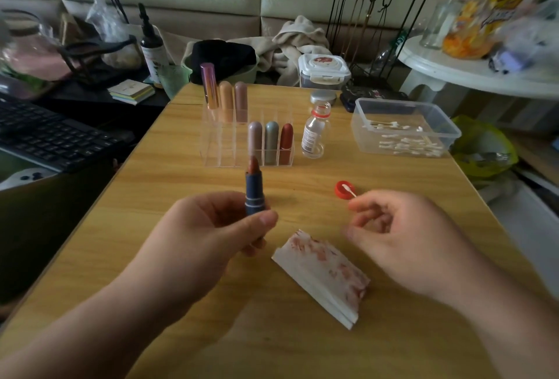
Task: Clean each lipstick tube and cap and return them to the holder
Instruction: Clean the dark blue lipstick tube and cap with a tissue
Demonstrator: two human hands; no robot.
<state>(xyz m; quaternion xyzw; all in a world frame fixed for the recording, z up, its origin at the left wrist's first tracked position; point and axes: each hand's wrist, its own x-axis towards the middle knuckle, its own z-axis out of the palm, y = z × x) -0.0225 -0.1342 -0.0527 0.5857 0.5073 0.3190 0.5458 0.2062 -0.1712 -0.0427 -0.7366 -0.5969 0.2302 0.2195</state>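
- Progress, as I judge it: 6 capped lipsticks (pixel 256 136) stand in the clear acrylic compartment holder (pixel 216 148), beyond the left grip, 3 in the back row and 3 in the front. Whether they are cleaned or waiting, I cannot tell.
- 1 lipstick is out and uncapped, so wiping it, capping it and returning it are still to do. Its cap is not in view.
- The left hand (pixel 208 227) is raised off the pale wooden table (pixel 393 172), palm turned inward, thumb and curled fingers clamped round the lower half of the dark blue cylindrical lipstick tube (pixel 254 197).
- The tube stands upright above the grip, its red-brown stick exposed at the top.
- Between the 2 hands and a little nearer the person lies a folded white tissue (pixel 323 275), smeared with red marks, so wiping has likely been done.
- Just beyond the right fingertips sits a small red bottle cap (pixel 341 191), with a white cotton swab (pixel 349 190) tip-down in it.
- The right hand (pixel 402 236) hovers low, fingers loosely curled. The index fingertip is at the swab's stick end, but blur hides whether it pinches it.
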